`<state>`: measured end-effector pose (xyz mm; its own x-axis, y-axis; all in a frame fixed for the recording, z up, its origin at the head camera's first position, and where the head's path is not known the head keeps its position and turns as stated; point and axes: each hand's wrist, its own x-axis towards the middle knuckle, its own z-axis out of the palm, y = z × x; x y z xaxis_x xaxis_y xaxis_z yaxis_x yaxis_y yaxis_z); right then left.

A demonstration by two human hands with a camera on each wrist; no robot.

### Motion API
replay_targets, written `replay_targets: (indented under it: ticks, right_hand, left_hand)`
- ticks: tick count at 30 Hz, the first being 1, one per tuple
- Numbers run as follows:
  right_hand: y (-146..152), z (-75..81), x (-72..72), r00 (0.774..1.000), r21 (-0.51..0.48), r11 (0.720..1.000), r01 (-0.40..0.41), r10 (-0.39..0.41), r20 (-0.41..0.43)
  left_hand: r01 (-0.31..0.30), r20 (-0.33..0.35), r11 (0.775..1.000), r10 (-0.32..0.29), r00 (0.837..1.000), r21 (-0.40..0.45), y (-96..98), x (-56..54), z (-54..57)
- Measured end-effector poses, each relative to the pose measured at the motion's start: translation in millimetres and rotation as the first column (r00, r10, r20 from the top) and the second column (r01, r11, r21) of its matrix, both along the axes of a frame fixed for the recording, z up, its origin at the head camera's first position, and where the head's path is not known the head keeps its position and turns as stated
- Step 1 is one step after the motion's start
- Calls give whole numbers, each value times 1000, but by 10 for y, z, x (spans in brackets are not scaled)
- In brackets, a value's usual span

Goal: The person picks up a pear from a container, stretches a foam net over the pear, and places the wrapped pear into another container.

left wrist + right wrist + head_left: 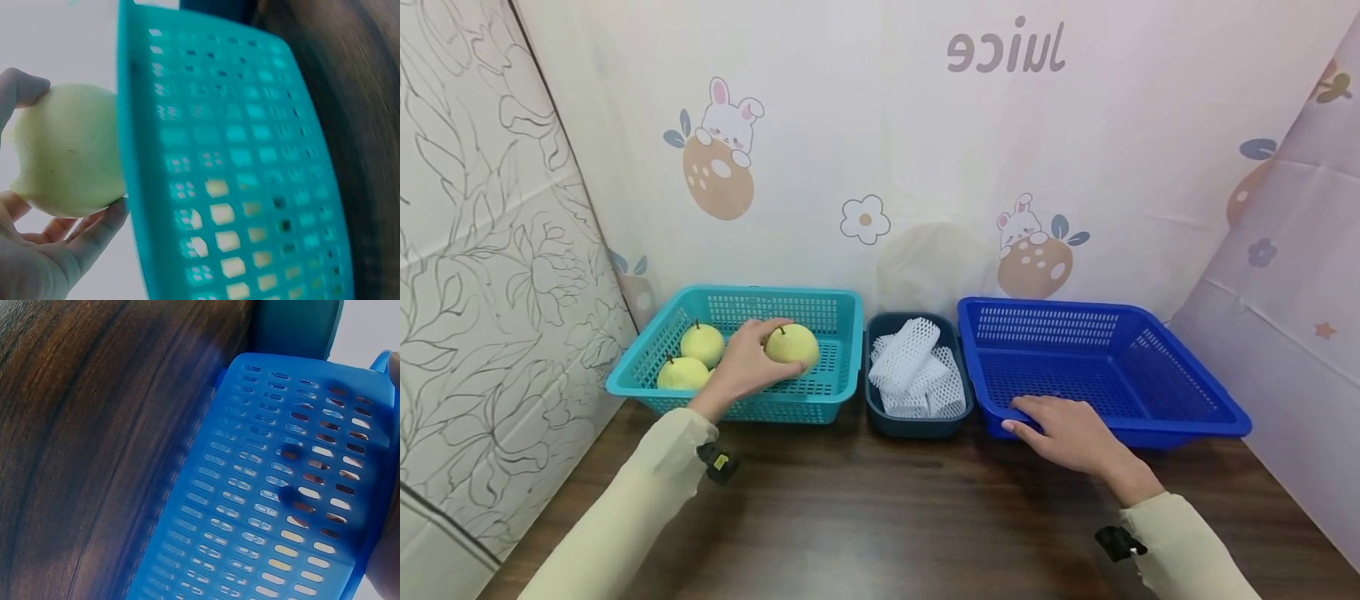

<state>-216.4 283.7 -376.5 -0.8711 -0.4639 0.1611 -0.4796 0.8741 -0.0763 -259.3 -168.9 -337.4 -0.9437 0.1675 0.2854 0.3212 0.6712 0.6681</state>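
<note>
My left hand (748,362) holds a round yellow-green pear (793,347) over the teal basket (847,358), with thumb and fingers around its sides. In the left wrist view this pear (72,150) shows beside the basket's rim, fingertips against its skin. Two more pears, one behind (702,343) and one in front (682,374), lie at the basket's left; another is partly hidden behind the hand. At the blue basket (1105,312), my right hand (1067,429) rests on the near-left rim, its fingers hanging over the inside. Those fingers show through the slots in the right wrist view.
Between the baskets stands a small dark bin (917,427) with several white foam net sleeves (906,358). All three containers line the back of a brown wooden table (865,517), against a printed curtain (820,150). A patterned panel (490,250) borders the left side.
</note>
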Motion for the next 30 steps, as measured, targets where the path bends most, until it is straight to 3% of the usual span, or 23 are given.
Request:
replay_targets:
  ticks: [8,15,22,27,30]
  right_hand:
    - [-1,-7,-1,1000,-1,1000,-1,1,-9]
    - [-11,6,9,1000,-7,1000,8,-8,2]
    - [-7,11,15,1000,-6,1000,7,-7,-5]
    - [-9,9,16,1000,-9,1000,7,-7,-8]
    - [-14,10,19,1000,-10,1000,8,-8,-5]
  left_hand:
    - [65,-37,998,-64,997,25,271,189,140]
    - [146,-75,989,-145,987,10,484,319,156]
    - [268,-46,961,-265,963,66,746,518,17]
    - [381,-14,921,-381,924,76,917,658,-107]
    - [420,-4,905,-421,907,65,991,711,-187]
